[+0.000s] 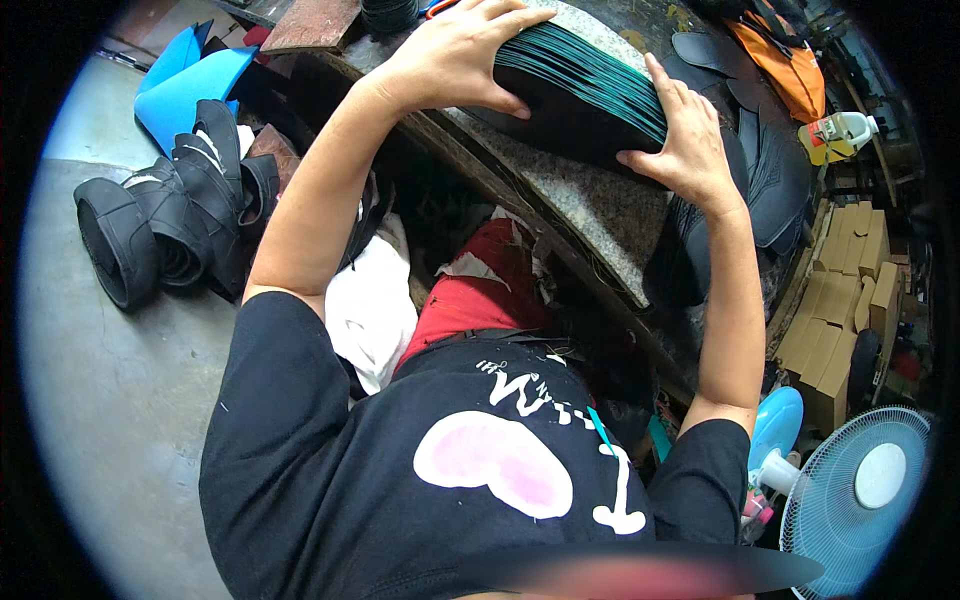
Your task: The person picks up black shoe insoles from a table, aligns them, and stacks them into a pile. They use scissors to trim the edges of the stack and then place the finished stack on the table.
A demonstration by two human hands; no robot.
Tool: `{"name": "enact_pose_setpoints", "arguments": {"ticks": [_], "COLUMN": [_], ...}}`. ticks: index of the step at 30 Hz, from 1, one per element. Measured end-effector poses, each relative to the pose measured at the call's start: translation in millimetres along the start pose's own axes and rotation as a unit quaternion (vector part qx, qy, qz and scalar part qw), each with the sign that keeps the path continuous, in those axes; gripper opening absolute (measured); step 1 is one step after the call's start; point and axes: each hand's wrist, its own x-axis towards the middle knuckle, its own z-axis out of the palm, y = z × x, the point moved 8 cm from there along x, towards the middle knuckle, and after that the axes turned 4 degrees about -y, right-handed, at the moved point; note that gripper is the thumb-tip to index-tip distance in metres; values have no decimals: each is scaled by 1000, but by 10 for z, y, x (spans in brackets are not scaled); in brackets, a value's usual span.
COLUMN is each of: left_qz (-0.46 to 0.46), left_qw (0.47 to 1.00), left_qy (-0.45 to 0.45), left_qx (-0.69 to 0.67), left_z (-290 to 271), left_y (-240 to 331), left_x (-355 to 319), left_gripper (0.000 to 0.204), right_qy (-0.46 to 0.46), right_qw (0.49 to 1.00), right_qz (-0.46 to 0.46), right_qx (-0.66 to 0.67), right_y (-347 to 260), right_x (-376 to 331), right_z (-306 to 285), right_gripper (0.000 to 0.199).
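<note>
A thick stack of thin black sheets with teal edges stands on edge on a speckled stone slab. My left hand lies flat over the stack's left end, fingers spread toward the teal edges. My right hand presses against the stack's right end, thumb below and fingers up along the side. Both hands clamp the stack between them on the slab.
Black boot uppers and blue foam sheets lie on the concrete floor at the left. Dark leather pieces, an orange bag and a yellow-white bottle sit at right. Cardboard boxes and a blue fan stand lower right.
</note>
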Motion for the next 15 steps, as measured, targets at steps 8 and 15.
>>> {"name": "enact_pose_setpoints", "arguments": {"ticks": [8,15], "left_qz": [28,-158], "left_qw": [995,804], "left_qy": [89,463], "left_qx": [22,-337], "left_z": [55,159], "left_y": [-141,-269], "left_x": [-139,-715], "left_gripper": [98,90], "right_qy": [-53,30], "right_qw": [997,997], "right_qz": [30,75], "right_qx": [50,23], "right_y": [-57,-146], "right_x": [-75,-188], "right_z": [-19,-137], "right_gripper": [97,86]}}
